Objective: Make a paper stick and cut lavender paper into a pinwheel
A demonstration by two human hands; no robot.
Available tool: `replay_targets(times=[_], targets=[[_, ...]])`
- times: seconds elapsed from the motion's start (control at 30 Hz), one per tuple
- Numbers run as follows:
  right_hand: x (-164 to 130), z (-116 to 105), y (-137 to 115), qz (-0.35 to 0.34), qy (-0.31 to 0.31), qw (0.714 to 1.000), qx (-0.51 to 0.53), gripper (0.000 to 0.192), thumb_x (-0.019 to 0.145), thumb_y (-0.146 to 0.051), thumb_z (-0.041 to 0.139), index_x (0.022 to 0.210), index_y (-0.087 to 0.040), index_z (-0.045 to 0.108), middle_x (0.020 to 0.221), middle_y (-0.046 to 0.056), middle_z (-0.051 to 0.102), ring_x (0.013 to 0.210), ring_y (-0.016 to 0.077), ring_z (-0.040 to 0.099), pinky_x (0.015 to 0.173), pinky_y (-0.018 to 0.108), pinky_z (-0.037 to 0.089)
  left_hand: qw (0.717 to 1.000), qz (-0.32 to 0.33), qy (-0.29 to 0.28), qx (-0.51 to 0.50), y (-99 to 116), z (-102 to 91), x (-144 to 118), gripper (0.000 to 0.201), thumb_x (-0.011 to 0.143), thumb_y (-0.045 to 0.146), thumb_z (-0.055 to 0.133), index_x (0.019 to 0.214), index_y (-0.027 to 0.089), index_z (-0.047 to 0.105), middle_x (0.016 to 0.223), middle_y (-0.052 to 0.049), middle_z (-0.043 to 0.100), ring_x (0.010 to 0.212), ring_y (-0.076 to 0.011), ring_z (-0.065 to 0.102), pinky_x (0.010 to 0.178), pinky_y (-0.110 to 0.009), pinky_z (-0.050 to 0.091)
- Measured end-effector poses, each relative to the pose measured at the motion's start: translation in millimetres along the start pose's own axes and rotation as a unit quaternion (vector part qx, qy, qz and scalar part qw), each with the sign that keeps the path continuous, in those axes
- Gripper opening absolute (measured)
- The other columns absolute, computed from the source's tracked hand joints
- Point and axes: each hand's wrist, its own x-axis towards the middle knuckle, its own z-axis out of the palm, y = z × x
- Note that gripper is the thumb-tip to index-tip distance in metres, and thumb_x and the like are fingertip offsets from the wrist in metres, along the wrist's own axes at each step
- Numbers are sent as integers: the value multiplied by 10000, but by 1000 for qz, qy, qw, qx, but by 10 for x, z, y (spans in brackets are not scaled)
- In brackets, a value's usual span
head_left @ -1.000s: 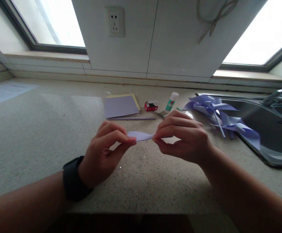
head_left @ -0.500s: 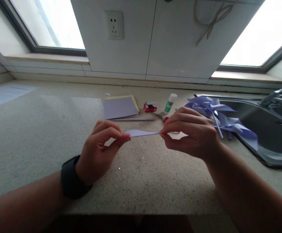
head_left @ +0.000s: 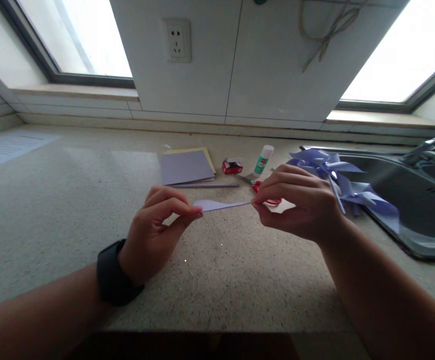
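Note:
A piece of lilac paper [head_left: 221, 205], seen nearly edge-on and slightly curved, stretches between my two hands above the counter. My left hand [head_left: 165, 227], with a dark watch [head_left: 116, 274] at the wrist, pinches its left end between thumb and fingers. The right end is pinched by the thumb and fingertips of my right hand [head_left: 294, 205]. Beyond my right hand lie scissors with red handles [head_left: 257, 187], partly hidden by the fingers. A thin purple stick [head_left: 210, 186] rests behind the paper.
Lilac sheets [head_left: 187, 167] lie on yellow paper, near a small red box [head_left: 232, 166] and an upright glue stick [head_left: 264, 159]. Purple pinwheels [head_left: 367, 197] lie at the edge of the sink [head_left: 423, 215]. A printed sheet [head_left: 11, 147] is at far left.
My right hand has shifted slightly right along with its end of the paper, and more of the scissors' red handle shows. My left hand keeps its pinch.

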Motion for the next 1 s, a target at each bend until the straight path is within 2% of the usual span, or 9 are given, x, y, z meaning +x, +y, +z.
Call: replay_targets(times=[0.1, 0.2, 0.3, 0.4, 0.53, 0.67, 0.8, 0.87, 1.0], targets=[[-29, -18, 20, 43, 17, 999, 29, 202, 730, -41, 715, 812, -214, 650, 763, 1, 681, 692, 152, 623, 664, 313, 506, 999, -38, 16, -30, -23, 14, 8, 99, 875, 130, 736, 874, 228, 724, 909, 1, 633, 865, -142, 585, 766, -296, 472], [-82, 17, 45, 146, 31, 987, 56, 165, 765, -89, 685, 875, -209, 651, 814, 13, 654, 713, 153, 605, 664, 315, 498, 986, -127, 31, -101, -50, 54, 26, 91, 884, 165, 731, 918, 247, 750, 904, 11, 656, 784, -112, 601, 710, -262, 492], [-120, 130, 45, 252, -40, 961, 108, 182, 842, -248, 668, 1009, -177, 662, 890, 46, 663, 761, 168, 603, 666, 322, 494, 942, -247, 39, -224, -52, 102, 42, 44, 886, 228, 737, 929, 232, 738, 818, 21, 691, 648, -90, 610, 586, -219, 503], [-119, 267, 9, 299, -108, 934, 165, 308, 870, -385, 674, 1072, -154, 676, 952, 73, 695, 815, 179, 611, 714, 334, 495, 899, -319, 43, -298, -23, 127, 56, 115, 864, 278, 765, 925, 196, 710, 747, 10, 717, 630, -107, 650, 534, -197, 515], [-103, 379, -29, 320, -115, 916, 214, 253, 880, -378, 676, 993, -154, 706, 815, 33, 692, 715, 144, 595, 676, 300, 471, 880, -350, 19, -320, 17, 139, 76, 186, 846, 303, 784, 932, 166, 694, 739, 2, 726, 624, -112, 673, 538, -193, 539], [-121, 411, -15, 357, -86, 903, 224, 180, 875, -331, 659, 852, -163, 720, 682, -2, 628, 628, 122, 531, 602, 273, 427, 875, -366, -14, -316, 22, 150, 85, 208, 850, 326, 773, 948, 160, 695, 761, -1, 722, 649, -116, 678, 552, -196, 539], [-125, 422, -15, 379, -86, 891, 237, 196, 869, -340, 653, 807, -163, 710, 662, -3, 609, 606, 118, 514, 560, 261, 402, 876, -376, -114, -278, 21, 140, 90, 223, 877, 370, 733, 875, 147, 719, 730, -7, 706, 623, -97, 627, 558, -193, 510], [-108, 420, -32, 380, -96, 887, 246, 196, 866, -334, 649, 790, -161, 698, 645, -9, 591, 594, 114, 510, 553, 257, 396, 878, -377, -145, -256, 24, 130, 93, 249, 887, 385, 716, 824, 144, 724, 725, -12, 704, 610, -88, 600, 551, -189, 487], [-67, 397, -71, 386, -134, 876, 256, 223, 867, -374, 656, 805, -162, 682, 649, -16, 563, 595, 113, 496, 544, 253, 378, 885, -375, -143, -235, 19, 124, 101, 269, 886, 403, 706, 794, 151, 718, 715, -10, 698, 591, -90, 575, 533, -197, 455]])
